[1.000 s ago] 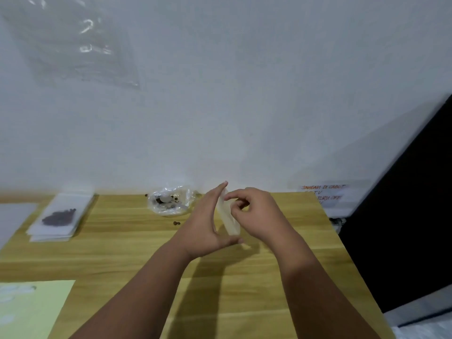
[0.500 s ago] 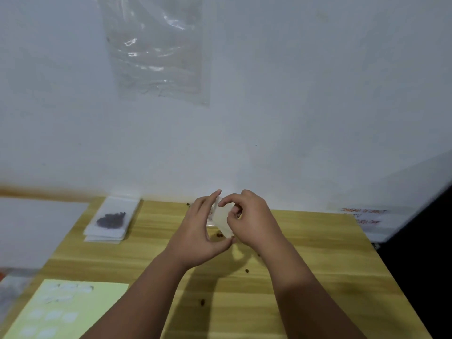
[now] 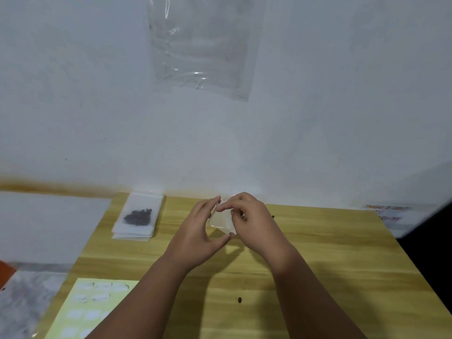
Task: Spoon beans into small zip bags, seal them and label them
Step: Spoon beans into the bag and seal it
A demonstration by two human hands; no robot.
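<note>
Above table [image 3: 318,253], zip bag [image 3: 221,221] upright between hands [image 3: 220,225]

I have a single wide-angle head view, looking forward and slightly down from above the near edge of the wooden table [image 3: 318,265], close over both forearms, facing the white wall [image 3: 73,94] that fills the upper half, with no second view to overlap.
</note>
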